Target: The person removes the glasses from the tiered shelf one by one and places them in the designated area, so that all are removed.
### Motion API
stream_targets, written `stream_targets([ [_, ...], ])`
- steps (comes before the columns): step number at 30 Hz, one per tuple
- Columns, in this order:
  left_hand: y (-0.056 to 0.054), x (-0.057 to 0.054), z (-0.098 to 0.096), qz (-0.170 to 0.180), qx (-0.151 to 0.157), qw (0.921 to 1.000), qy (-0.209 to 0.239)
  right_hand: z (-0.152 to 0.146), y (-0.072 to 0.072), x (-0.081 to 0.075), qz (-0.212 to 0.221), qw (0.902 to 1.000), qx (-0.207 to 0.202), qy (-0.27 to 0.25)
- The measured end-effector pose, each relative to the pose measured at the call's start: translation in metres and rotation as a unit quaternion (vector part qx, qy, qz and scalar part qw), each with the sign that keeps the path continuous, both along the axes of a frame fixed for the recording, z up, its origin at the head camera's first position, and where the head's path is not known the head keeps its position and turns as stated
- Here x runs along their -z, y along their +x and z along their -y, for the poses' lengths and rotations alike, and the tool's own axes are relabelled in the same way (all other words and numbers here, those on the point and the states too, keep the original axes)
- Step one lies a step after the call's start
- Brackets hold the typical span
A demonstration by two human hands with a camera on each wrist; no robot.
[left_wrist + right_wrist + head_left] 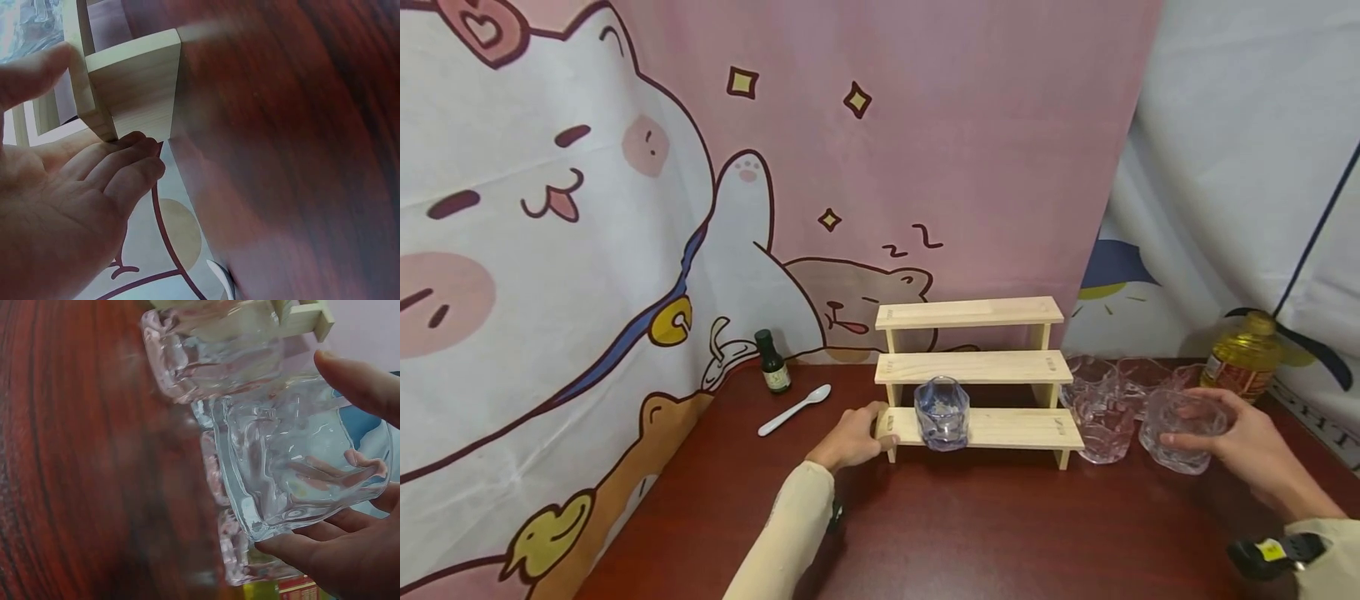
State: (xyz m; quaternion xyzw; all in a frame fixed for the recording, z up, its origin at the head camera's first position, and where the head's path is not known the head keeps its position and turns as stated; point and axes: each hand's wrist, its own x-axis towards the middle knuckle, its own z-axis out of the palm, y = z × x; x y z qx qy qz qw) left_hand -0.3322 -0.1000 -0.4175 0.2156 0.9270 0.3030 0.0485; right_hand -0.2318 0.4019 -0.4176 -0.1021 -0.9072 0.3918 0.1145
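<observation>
My left hand is at the left end of a three-step wooden display stand. Its thumb lies at the front edge of the bottom step and its fingers are behind, so the plank end is pinched between them. A bluish faceted glass stands upright on that bottom step. To the right of the stand, my right hand holds a clear glass by its sides, thumb on one side and fingers on the other. Whether its base touches the table cannot be told.
Several pinkish clear glasses crowd between the stand and my right hand. Behind that hand stands a yellow oil bottle. A small dark bottle and a white spoon are at left on the red-brown table. A printed cloth hangs behind.
</observation>
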Motion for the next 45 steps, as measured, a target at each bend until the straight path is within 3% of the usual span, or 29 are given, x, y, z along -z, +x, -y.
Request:
stream_targets([
  [8,0.0,-0.002,0.001,0.001,0.0,1.0,0.004,-0.006,-0.009,0.008,0.041,0.9988,-0.011,-0.022],
  [22,-0.001,0.001,-0.004,-0.011,0.013,0.9999,0.001,-0.009,-0.01,0.024,0.026,0.9993,-0.018,-0.018],
  [41,0.003,-0.001,0.001,-0.005,-0.011,0.9999,-0.011,-0.006,-0.011,0.015,0.054,0.9949,-0.085,-0.005],
  [45,0.005,0.003,-0.004,-0.011,-0.004,0.9999,-0.008,-0.009,-0.004,0.01,0.064,0.9907,-0.098,0.07],
])
